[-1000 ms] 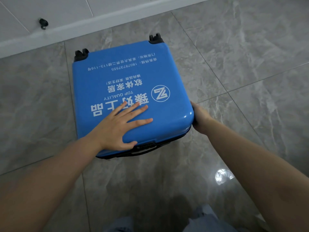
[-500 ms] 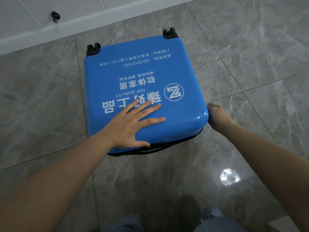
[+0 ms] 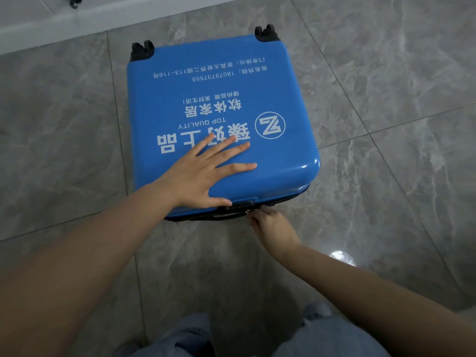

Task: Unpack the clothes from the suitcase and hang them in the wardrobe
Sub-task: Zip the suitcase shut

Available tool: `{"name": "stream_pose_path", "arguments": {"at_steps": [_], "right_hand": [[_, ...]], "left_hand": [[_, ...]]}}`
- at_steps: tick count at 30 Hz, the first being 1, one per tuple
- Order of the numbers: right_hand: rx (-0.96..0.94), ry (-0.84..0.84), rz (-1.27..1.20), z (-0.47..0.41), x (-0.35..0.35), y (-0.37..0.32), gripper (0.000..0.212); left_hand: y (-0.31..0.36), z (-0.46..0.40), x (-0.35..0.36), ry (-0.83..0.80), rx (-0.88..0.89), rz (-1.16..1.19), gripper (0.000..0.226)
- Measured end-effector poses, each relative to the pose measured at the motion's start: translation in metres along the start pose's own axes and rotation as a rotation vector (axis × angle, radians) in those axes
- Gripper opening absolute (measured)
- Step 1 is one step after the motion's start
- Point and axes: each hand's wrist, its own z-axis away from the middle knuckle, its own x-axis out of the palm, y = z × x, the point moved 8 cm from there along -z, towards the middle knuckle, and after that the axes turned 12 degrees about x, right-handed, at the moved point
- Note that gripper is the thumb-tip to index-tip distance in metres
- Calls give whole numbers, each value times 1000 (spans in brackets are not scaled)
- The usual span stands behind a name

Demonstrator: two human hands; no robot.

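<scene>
Floor point(image 3: 386, 124): glossy grey marble-look tiles, white skirting beyond. Suitcase point(image 3: 219, 99): smooth blue hard shell, rounded corners, lying flat, closed. Left hand point(image 3: 198, 173): fingers spread flat on the lid. Right hand point(image 3: 273, 228): fingers pinch the zip point(image 3: 247, 211) at the near edge.

- My forearms are bare right up to the frame edge, with no sleeves showing.
- My left grip point(image 3: 198, 173) and right grip point(image 3: 274, 229) carry no gloves, rings or watch.
- I'm wearing light blue, faded denim jeans point(image 3: 332, 336), visible at both knees.
</scene>
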Motion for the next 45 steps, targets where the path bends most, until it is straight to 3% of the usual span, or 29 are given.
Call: {"name": "stream_pose_path", "arguments": {"at_steps": [4,7,9,12,14,18,20,24,31,34,38,41,45], "right_hand": [[93,-159,-46,-4,20,-25,20],[196,-482,244,11,41,-20,39],[191,-643,214,21,52,-35,37],[252,-716,-184,15,68,-76,40],[451,-728,-571,8,81,-96,45],[748,-793,-1081,12,114,-124,42],[835,-755,-1207,13,125,-129,35],[903,-591,-1231,7,128,-127,14],[907,-613,-1042,3,126,-124,22],[908,-661,-1070,7,128,-129,20],[916,-558,-1238,8,126,-130,10],[904,-429,-1141,9,120,-117,12],[804,-432,-978,7,104,-104,20]], "left_hand": [[-5,3,-5,65,-38,116,64],[-21,15,-5,127,-146,168,51],[-32,30,-2,146,-205,99,52],[-48,56,-5,250,-347,88,53],[-60,75,-5,317,-444,130,53],[-68,109,16,243,-463,187,58],[-66,115,23,202,-456,178,61],[-64,112,24,226,-499,230,62],[-63,111,24,264,-519,242,59],[-62,112,22,297,-529,249,61],[-55,109,17,308,-552,258,94],[-46,104,17,235,-527,181,121],[-46,104,19,196,-511,114,129]]}}
